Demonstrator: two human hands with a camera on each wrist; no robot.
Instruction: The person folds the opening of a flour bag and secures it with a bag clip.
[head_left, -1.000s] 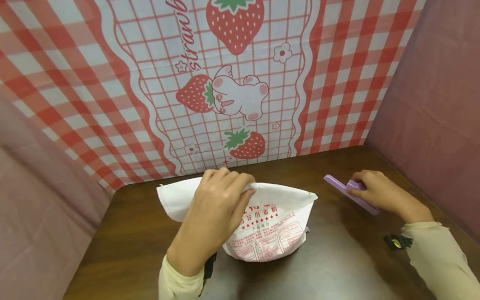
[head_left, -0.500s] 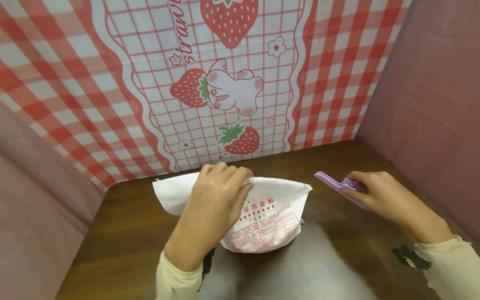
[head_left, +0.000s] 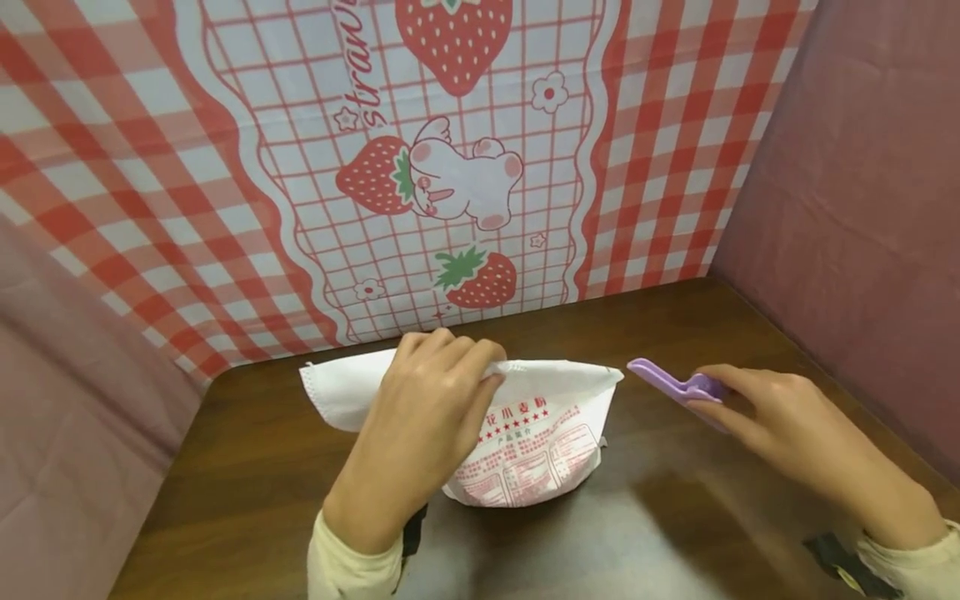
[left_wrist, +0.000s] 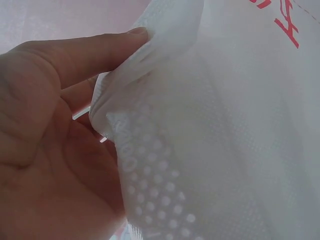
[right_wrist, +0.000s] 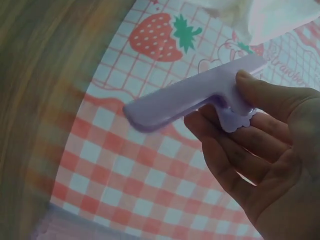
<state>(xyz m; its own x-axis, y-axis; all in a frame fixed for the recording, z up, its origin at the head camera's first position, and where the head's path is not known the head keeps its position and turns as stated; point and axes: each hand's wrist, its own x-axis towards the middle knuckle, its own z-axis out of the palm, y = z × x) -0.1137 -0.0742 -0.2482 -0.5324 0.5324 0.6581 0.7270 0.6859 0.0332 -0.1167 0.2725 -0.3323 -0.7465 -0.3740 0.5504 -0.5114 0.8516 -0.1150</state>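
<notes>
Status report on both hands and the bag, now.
Left hand pinches the white bag at its gathered top edge. Right hand holds the purple clip off the table, just right of the bag. Nothing between clip and bag.

Two bare hands and forearms reach in from the bottom edge of the head view. The left hand (head_left: 427, 417) emerges from a pale cream long sleeve (head_left: 348, 567) with a soft, slightly gathered cuff; a dark strap (head_left: 410, 540) shows at the wrist beside that cuff. The right hand (head_left: 795, 429) comes from a matching cream sleeve (head_left: 915, 562) at the lower right corner, where a black wrist strap (head_left: 836, 557) carries a small yellowish mark. Both hands are without rings, and the fingernails are short and unpainted.
</notes>
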